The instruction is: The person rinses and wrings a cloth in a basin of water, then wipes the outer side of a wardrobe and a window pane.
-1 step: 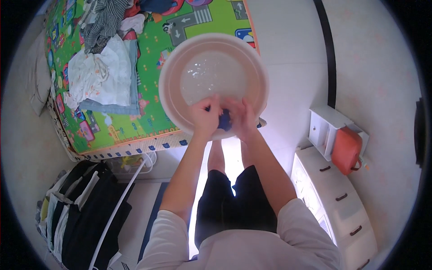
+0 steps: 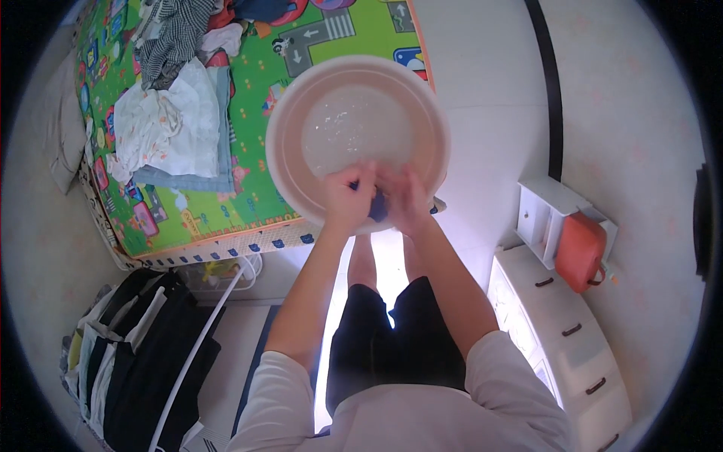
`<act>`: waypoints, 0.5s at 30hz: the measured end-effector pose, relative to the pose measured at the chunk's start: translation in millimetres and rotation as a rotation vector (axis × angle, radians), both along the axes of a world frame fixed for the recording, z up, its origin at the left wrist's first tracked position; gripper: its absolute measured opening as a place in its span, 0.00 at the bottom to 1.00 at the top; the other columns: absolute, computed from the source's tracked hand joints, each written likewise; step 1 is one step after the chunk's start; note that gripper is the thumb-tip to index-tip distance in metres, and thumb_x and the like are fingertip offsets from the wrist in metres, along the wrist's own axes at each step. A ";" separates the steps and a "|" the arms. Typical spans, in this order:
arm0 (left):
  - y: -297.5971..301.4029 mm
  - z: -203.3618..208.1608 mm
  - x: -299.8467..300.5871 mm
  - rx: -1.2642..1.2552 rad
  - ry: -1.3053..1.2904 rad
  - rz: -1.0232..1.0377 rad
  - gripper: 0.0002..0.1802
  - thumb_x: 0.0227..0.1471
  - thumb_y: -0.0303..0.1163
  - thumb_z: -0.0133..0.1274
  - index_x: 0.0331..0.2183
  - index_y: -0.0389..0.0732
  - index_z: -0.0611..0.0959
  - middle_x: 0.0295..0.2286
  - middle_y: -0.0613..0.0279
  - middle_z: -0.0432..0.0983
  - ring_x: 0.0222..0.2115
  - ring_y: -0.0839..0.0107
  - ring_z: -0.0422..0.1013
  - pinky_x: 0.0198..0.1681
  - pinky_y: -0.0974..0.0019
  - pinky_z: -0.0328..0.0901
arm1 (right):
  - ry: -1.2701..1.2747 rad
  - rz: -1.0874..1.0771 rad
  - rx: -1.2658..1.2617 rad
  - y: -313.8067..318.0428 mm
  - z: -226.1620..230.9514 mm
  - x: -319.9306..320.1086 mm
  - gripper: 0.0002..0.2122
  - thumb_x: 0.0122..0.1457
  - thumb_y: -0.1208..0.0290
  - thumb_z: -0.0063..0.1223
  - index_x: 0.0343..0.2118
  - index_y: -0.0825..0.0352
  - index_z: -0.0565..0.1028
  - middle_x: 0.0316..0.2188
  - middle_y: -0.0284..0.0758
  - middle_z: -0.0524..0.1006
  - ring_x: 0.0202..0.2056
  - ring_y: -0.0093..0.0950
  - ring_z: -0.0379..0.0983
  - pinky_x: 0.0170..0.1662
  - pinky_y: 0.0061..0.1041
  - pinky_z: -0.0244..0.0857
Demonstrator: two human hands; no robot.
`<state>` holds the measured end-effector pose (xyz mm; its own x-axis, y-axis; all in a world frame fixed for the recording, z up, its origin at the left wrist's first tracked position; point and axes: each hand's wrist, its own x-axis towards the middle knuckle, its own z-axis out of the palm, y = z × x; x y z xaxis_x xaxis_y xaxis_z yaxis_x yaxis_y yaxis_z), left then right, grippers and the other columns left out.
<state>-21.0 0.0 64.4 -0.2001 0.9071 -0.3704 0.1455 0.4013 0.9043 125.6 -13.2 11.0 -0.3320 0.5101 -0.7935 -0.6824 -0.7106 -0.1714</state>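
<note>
Over the near side of a pale pink round basin (image 2: 280,120) with water in it, both my hands are close together. My left hand (image 2: 349,200) is closed around a small dark blue cloth (image 2: 379,206), its fingers curled and the thumb side up. Right beside it, my right hand (image 2: 405,205) is against or very near the cloth's other side. Its fingers are smeared by motion, so its grip is unclear. The cloth bunches between the two palms, and part of it is hidden by the left fingers. Light glints on the water beyond the hands.
Left of the basin, a green play mat (image 2: 252,143) covers a bed, with a white garment (image 2: 169,128) and a heap of clothes (image 2: 177,41) on it. Dark clothes (image 2: 151,369) hang at lower left. A white drawer cabinet (image 2: 561,324) and an orange-red bag (image 2: 581,252) are at right.
My left hand has shifted very slightly to the right. The dark blue cloth shows a little differently between my hands. The basin has not moved.
</note>
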 end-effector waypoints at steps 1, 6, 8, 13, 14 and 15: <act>2.0 6.9 1.1 0.000 0.001 0.000 0.25 0.59 0.36 0.55 0.13 0.38 0.73 0.15 0.60 0.71 0.16 0.67 0.70 0.24 0.64 0.67 | 0.089 0.081 -0.032 1.4 -3.6 -0.3 0.22 0.67 0.55 0.41 0.55 0.66 0.68 0.50 0.41 0.72 0.52 0.33 0.68 0.58 0.34 0.61; 9.2 24.1 5.3 0.439 0.189 -0.611 0.13 0.47 0.30 0.62 0.15 0.40 0.79 0.18 0.58 0.75 0.18 0.62 0.71 0.24 0.64 0.66 | -0.326 0.538 0.153 0.3 10.0 -19.1 0.29 0.67 0.47 0.37 0.61 0.66 0.64 0.54 0.41 0.71 0.54 0.32 0.69 0.59 0.33 0.62; 15.8 22.6 23.4 0.523 0.200 -0.647 0.12 0.45 0.30 0.62 0.16 0.40 0.80 0.18 0.60 0.75 0.19 0.62 0.72 0.23 0.63 0.66 | -0.238 -0.304 0.938 -31.3 -44.4 -22.9 0.19 0.68 0.58 0.42 0.51 0.69 0.71 0.46 0.38 0.74 0.51 0.30 0.69 0.56 0.31 0.63; 15.0 21.8 10.0 0.539 0.258 -0.691 0.12 0.42 0.30 0.64 0.14 0.42 0.78 0.16 0.63 0.74 0.19 0.62 0.73 0.25 0.63 0.68 | -0.405 0.135 0.710 -40.5 -37.6 -15.6 0.20 0.68 0.57 0.42 0.53 0.68 0.70 0.48 0.38 0.73 0.49 0.29 0.70 0.54 0.30 0.65; 15.6 22.1 7.4 0.552 0.265 -0.731 0.11 0.41 0.31 0.64 0.16 0.43 0.79 0.17 0.63 0.74 0.21 0.63 0.73 0.26 0.63 0.69 | -0.455 0.173 0.709 -42.3 -34.6 -14.4 0.20 0.68 0.57 0.42 0.54 0.67 0.69 0.49 0.37 0.73 0.48 0.29 0.70 0.54 0.29 0.65; 17.3 25.2 3.6 0.565 0.280 -0.771 0.09 0.39 0.31 0.64 0.17 0.44 0.79 0.18 0.63 0.74 0.22 0.63 0.74 0.27 0.63 0.69 | -0.485 0.195 0.722 -42.8 -33.5 -16.8 0.20 0.68 0.57 0.41 0.54 0.67 0.69 0.49 0.37 0.73 0.48 0.29 0.70 0.53 0.29 0.66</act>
